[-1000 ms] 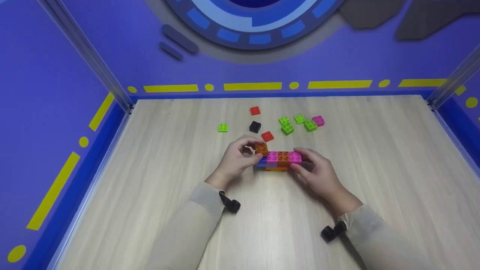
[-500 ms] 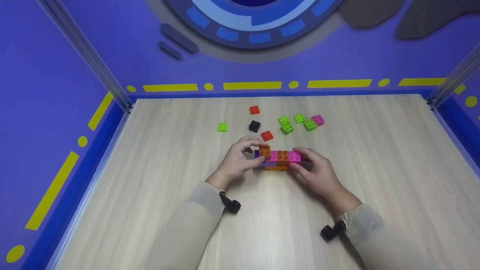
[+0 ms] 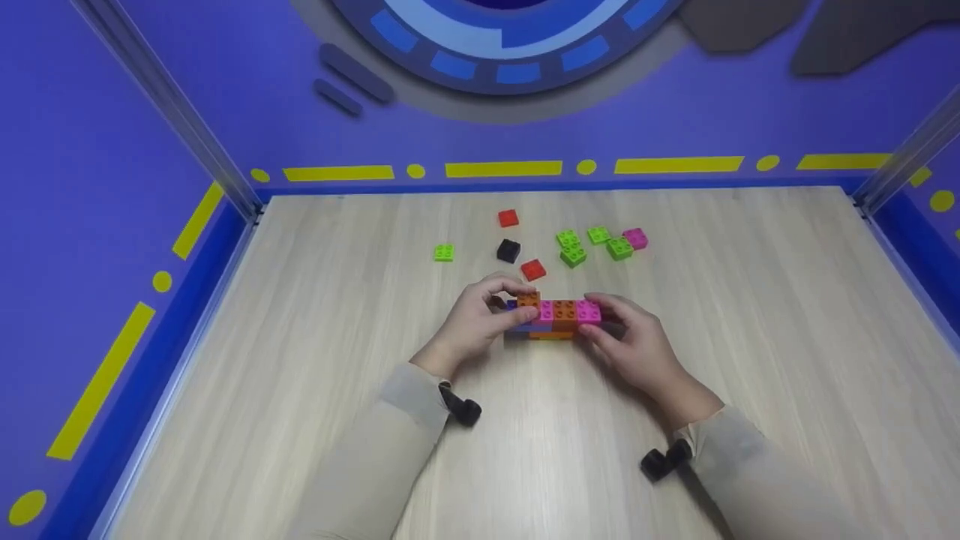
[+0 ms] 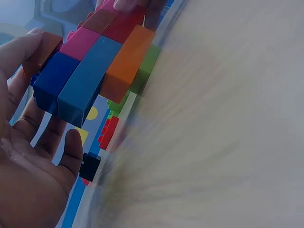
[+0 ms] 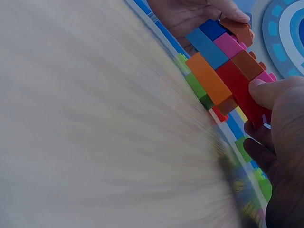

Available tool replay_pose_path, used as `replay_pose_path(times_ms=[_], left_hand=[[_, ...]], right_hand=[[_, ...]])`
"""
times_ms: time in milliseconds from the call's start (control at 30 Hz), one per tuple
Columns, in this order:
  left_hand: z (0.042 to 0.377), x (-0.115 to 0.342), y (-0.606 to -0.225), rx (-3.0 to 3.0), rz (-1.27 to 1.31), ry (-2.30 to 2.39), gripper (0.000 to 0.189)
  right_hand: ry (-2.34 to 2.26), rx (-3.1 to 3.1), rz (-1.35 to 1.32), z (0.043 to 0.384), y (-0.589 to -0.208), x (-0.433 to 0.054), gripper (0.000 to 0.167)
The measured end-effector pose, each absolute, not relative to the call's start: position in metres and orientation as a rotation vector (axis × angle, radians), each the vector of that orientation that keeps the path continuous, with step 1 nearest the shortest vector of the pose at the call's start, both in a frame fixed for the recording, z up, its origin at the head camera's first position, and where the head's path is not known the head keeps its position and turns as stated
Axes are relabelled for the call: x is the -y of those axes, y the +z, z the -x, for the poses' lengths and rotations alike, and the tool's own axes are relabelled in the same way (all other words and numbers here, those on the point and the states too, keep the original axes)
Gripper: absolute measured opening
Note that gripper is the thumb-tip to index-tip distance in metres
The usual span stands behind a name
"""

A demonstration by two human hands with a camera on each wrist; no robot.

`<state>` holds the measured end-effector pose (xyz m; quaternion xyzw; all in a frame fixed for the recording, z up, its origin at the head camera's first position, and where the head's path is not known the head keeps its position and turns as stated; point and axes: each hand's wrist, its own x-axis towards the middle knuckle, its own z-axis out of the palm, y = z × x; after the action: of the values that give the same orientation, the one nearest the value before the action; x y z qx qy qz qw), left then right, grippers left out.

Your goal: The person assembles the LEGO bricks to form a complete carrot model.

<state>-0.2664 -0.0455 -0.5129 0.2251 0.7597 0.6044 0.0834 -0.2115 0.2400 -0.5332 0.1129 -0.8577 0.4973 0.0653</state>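
Note:
A built row of bricks (image 3: 564, 310) with pink, brown and blue on top sits in front of me. Red, lighter blue and orange (image 4: 126, 64) bricks show in its lower layers. My left hand (image 3: 476, 319) pinches a brown brick (image 3: 529, 298) between thumb and fingers. That brick sits over the row's left end, astride the dark blue (image 4: 56, 78) and pink (image 4: 80, 43) bricks; in the right wrist view it looks slightly tilted. Whether its studs are fully joined I cannot tell. My right hand (image 3: 637, 345) grips the row's right end, thumb on the near red side (image 5: 240, 88).
Beyond the row lie a black brick (image 3: 508, 250), two red bricks (image 3: 533, 270), a lone green brick (image 3: 444, 253), several more green bricks (image 3: 573, 255) and a pink brick (image 3: 636, 238). Blue walls (image 3: 480, 135) bound the wooden table (image 3: 345, 262) at back and sides.
The left hand has brought the brown brick slightly right and onto the row's left end, its thumb shifting right over the brick's near side. The right hand keeps its hold on the row.

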Motion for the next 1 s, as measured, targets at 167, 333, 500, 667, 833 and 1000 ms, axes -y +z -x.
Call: replay_pose_path(times_ms=[167, 333, 500, 667, 833, 1000], left_hand=[[0.2653, 0.0447, -0.5127, -2.267, -0.660, 1.805, 0.035], [0.2643, 0.0438, -0.5114, -2.282, -0.645, 1.797, 0.034], [0.2648, 0.0436, -0.5096, -2.310, -0.650, 1.770, 0.034], [0.2659, 0.0435, -0.5063, -2.355, -0.675, 1.743, 0.035], [0.2649, 0.0417, -0.5053, -2.322, -0.663, 1.756, 0.035], [0.2631, 0.0422, -0.5051, -2.300, -0.636, 1.757, 0.035]], right_hand=[[1.516, 2.589, -0.333, 0.2120, -0.5326, -0.2396, 0.051], [1.527, 2.590, -0.325, 0.2120, -0.5318, -0.2394, 0.051], [1.526, 2.588, -0.324, 0.2116, -0.5316, -0.2387, 0.051], [1.561, 2.576, -0.321, 0.2118, -0.5306, -0.2385, 0.051], [1.553, 2.593, -0.296, 0.2120, -0.5283, -0.2393, 0.049], [1.567, 2.609, -0.288, 0.2129, -0.5281, -0.2387, 0.049]])
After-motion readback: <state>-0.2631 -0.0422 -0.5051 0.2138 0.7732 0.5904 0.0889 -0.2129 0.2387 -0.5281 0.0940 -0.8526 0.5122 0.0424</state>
